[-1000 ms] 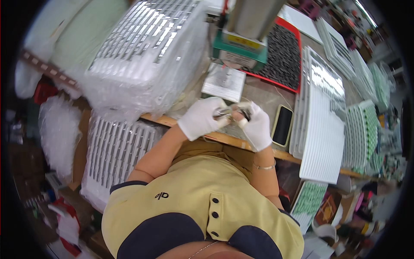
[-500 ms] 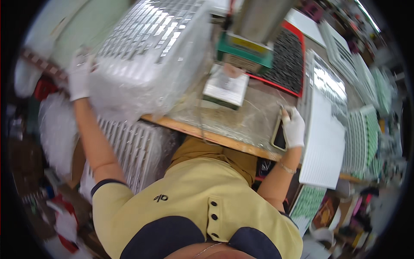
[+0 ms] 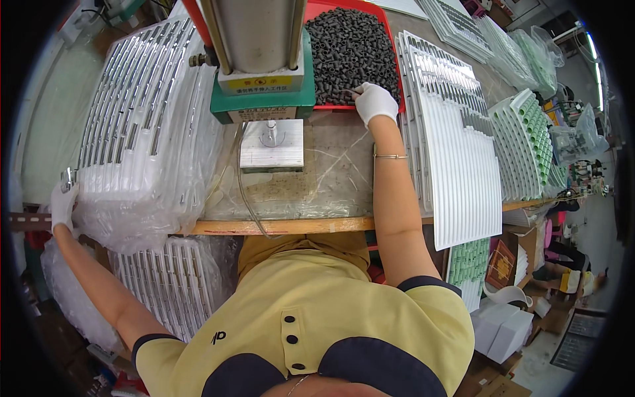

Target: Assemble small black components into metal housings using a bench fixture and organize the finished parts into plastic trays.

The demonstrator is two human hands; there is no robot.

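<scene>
My left hand [image 3: 64, 204], in a white glove, is closed on a small shiny silver piece [image 3: 68, 176] at the near left corner of a stack of white trays [image 3: 106, 173]. Rows of similar silver pieces lie in the top tray, and clear plastic wraps the stack. My right hand [image 3: 377, 104], also gloved in white, reaches to the near right corner of a red tray [image 3: 340, 108] heaped with small black tubular parts [image 3: 350, 49]. Its fingers are drawn together at the edge of the heap; what they pinch is too small to make out.
Between my arms stands a green press [image 3: 307, 83] with a metal column over a square metal block [image 3: 272, 159] bearing an upright pin. Ribbed white trays [image 3: 466, 178] overhang the wooden table edge [image 3: 291, 227] at right. A green-filled stack [image 3: 529, 145] stands beyond.
The view has turned and steadied. My right hand has moved from the phone near the front edge to the black parts; the phone no longer shows. My left hand stays by the wrapped stack.
</scene>
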